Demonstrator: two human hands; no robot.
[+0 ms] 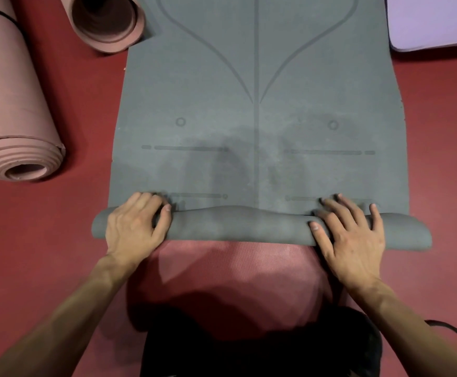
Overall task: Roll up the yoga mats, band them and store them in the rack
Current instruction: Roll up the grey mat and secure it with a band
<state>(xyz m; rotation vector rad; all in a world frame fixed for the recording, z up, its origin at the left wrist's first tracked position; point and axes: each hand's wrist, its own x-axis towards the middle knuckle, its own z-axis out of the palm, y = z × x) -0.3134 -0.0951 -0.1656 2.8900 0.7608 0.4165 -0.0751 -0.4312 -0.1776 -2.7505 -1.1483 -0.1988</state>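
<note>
A grey yoga mat (pixel 257 85) with printed alignment lines lies flat on the red floor, running away from me. Its near end is turned over into a thin, loose roll (pixel 238 224) across the frame. My left hand (pixel 136 227) grips the roll near its left end, fingers curled over the top. My right hand (pixel 352 229) presses on the roll near its right end with fingers spread and fairly straight. Two pink mats lie rolled at the left: a big one (pixel 12 104) with a dark band round it, and another (pixel 105 20) showing its open end.
A lilac mat (pixel 433 20) lies flat at the top right. A pink mat (pixel 230 273) shows beneath the grey one, in front of my dark-clothed knees (pixel 260 355). A black cable (pixel 455 336) curves at the lower right. The red floor (pixel 439 159) surrounds everything.
</note>
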